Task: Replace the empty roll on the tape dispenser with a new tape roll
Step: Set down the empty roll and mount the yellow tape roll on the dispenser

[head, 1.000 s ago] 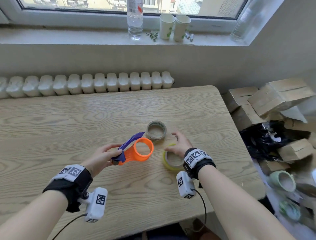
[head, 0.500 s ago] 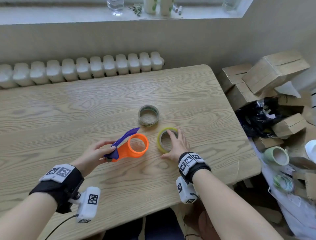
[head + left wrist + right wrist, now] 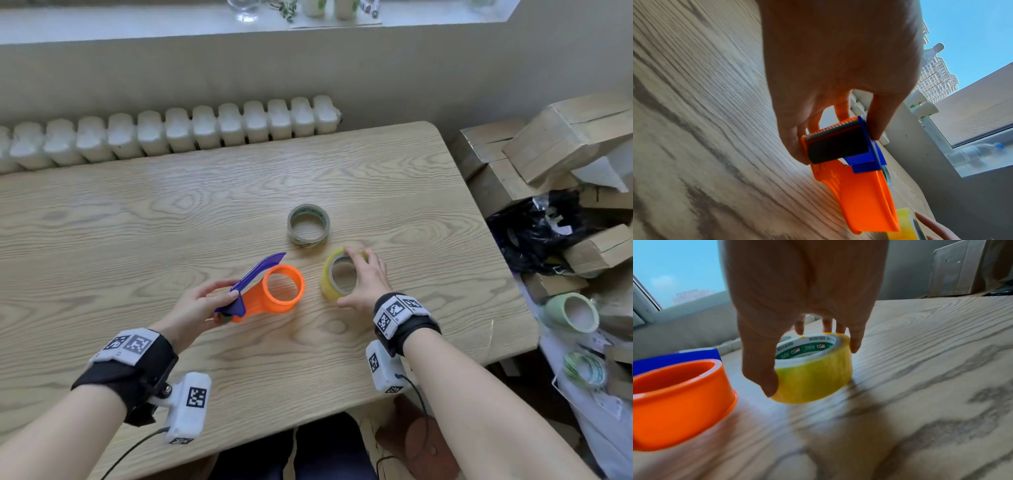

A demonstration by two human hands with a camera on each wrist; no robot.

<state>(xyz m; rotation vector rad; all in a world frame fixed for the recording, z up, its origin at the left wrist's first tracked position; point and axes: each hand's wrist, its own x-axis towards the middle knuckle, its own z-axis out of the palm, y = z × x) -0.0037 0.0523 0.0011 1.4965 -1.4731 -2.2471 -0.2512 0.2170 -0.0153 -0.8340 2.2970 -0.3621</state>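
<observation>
Bare surface [image 3: 137, 219] left and behind the work; right edge near, boxes [image 3: 561, 144] past it. Left hand [image 3: 197, 310] pinches the orange dispenser [image 3: 270, 294] at its cutter end, hub bare. Right hand [image 3: 364, 281] now grips the yellow tape roll [image 3: 329, 287], tilted versus 0.5 s ago. Empty roll [image 3: 308, 224] lies behind. Right wrist view shows printed core; head view doesn't.
</observation>
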